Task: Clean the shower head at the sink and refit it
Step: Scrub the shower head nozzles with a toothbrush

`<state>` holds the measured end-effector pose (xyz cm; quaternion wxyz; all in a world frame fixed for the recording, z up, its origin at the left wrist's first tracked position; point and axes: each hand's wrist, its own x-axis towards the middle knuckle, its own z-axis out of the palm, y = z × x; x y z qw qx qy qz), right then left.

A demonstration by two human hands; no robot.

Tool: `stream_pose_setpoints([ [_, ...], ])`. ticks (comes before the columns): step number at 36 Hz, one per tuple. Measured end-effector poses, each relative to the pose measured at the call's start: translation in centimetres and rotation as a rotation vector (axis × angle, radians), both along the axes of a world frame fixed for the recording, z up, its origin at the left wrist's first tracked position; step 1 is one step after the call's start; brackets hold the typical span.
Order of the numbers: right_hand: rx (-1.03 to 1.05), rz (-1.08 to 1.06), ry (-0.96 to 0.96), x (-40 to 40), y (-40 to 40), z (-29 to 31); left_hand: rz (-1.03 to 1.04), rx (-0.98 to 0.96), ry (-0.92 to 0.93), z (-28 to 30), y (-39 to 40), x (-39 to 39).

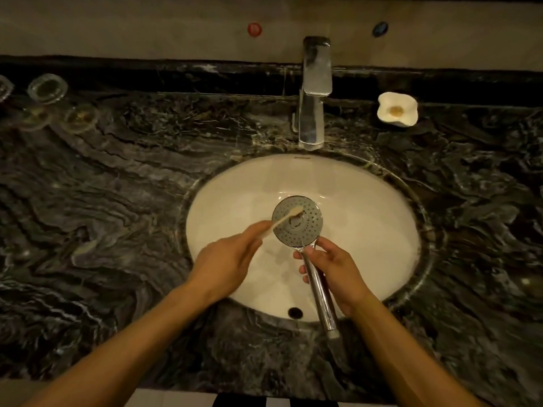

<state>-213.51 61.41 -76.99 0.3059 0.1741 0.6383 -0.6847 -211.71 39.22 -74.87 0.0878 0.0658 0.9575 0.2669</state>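
Right hand (335, 270): closed around the upper handle of the shower head, thumb lying along the neck, fingers wrapped beneath.

Shower head (297, 221): chrome, held over the basin. Its long axis runs from the near rim up and slightly left; the handle end juts toward the viewer past the basin edge, and the round face sits at the far end, turned upward. The face is a flat disc, grey, dotted with rings of small nozzle holes around a central hub. The handle is a smooth, mirror-bright tube.

Left hand (227, 261): closed narrowly on a toothbrush (286, 220), pale and slim, with a wooden look. The brush slants up to the right, its head resting on the disc near the hub.

Sink (367, 201): oval, glossy white, set under the counter; a dark overflow hole shows in the near wall.

Countertop (117, 201): black marble, veined in white and grey, polished.

Faucet (313, 92): square-bodied chrome, upright behind the basin.

Soap dish (396, 108): white, wavy-edged, right of the faucet.

Glass dishes (47, 88): clear, round, far left.
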Motion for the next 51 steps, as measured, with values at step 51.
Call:
stream_pose_setpoints([
  [51, 0.122, 0.055, 0.095, 3.0, 0.5, -0.6, -0.139, -0.096, 0.064, -1.5, 1.1, 2.9],
])
